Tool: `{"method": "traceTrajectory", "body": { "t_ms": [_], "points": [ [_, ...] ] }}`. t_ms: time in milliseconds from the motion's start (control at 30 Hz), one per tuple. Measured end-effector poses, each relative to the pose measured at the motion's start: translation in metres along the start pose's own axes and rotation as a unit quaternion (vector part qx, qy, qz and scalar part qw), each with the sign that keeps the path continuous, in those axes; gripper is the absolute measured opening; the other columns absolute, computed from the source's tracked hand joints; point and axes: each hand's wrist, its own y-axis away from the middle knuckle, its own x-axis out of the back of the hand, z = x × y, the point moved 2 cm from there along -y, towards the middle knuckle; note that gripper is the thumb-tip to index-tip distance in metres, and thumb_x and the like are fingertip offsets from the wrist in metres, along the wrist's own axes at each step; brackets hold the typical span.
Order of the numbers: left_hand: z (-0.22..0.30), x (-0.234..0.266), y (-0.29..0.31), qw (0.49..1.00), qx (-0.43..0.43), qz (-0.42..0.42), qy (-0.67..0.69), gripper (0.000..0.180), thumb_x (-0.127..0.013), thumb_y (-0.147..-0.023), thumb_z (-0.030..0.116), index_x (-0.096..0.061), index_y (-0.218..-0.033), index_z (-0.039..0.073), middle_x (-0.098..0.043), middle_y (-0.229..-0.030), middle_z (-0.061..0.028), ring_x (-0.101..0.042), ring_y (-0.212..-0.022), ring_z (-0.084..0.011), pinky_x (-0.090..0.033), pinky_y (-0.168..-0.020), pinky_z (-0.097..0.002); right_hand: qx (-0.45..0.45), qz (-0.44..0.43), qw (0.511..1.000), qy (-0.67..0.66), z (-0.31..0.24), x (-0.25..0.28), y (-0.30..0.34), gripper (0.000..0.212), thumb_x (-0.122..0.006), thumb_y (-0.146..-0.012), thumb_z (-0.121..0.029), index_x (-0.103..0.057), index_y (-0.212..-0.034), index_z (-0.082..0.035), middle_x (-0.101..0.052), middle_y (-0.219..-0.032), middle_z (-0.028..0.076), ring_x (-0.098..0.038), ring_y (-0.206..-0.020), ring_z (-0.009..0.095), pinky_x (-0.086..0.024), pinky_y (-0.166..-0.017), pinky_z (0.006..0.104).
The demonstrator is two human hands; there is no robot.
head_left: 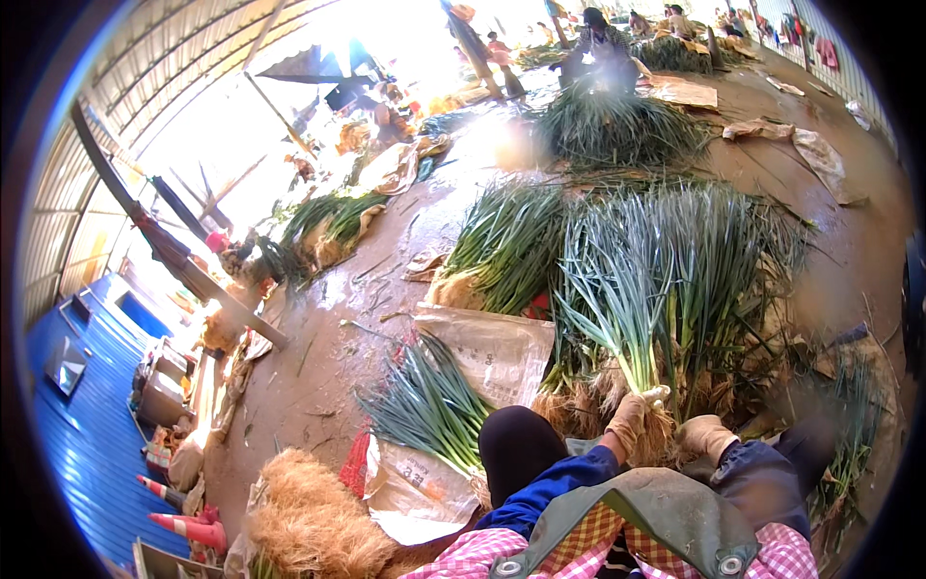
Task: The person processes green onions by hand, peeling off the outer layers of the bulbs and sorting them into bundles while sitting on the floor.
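Note:
My left hand (629, 425), in a tan glove, is closed round the pale stem ends of a bunch of green onions (632, 333). The bunch stands upright, leaves pointing away from me, its brown roots hanging below the glove. Just right of those roots is my right hand (707, 437), gloved too and curled like a fist; what it holds, if anything, is hidden. Behind both hands rises a big heap of green onions (714, 280), with tangled roots at its base. On my left, a smaller bundle of green onions (429, 400) lies on a pale sack (420, 487).
A mound of trimmed roots (313, 521) sits at the lower left, near fallen orange-and-white cones (193, 529). A slanting post (183, 261) stands beyond it. Farther off, a person (603, 48) sits behind another onion heap (617, 125) on the wet brown floor (338, 338).

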Motion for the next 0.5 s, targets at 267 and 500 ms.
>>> {"method": "traceTrajectory", "body": {
  "t_ms": [267, 500],
  "points": [
    [-0.006, 0.013, 0.007, 0.999, -0.031, -0.006, 0.006, 0.002, -0.059, -0.081, 0.002, -0.059, -0.083, 0.002, -0.058, -0.069, -0.0016, -0.056, -0.06, -0.0135, -0.045, -0.051, -0.0228, 0.123, 0.135, 0.704, -0.686, -0.028, 0.049, -0.005, 0.025, -0.054, -0.088, -0.024, -0.056, -0.095, 0.0, -0.061, -0.073, 0.006, -0.056, -0.057, 0.012, -0.045, -0.046, 0.0246],
    [-0.006, 0.01, 0.005, 0.999, -0.008, -0.015, -0.048, 0.006, -0.062, -0.081, 0.01, -0.063, -0.082, 0.003, -0.06, -0.071, -0.001, -0.055, -0.06, -0.0116, -0.042, -0.051, -0.0233, 0.145, 0.138, 0.614, -0.763, -0.011, 0.039, -0.029, 0.015, -0.058, -0.085, -0.014, -0.057, -0.09, 0.001, -0.055, -0.071, 0.006, -0.056, -0.052, 0.017, -0.045, -0.042, 0.0284]
  ]
}}
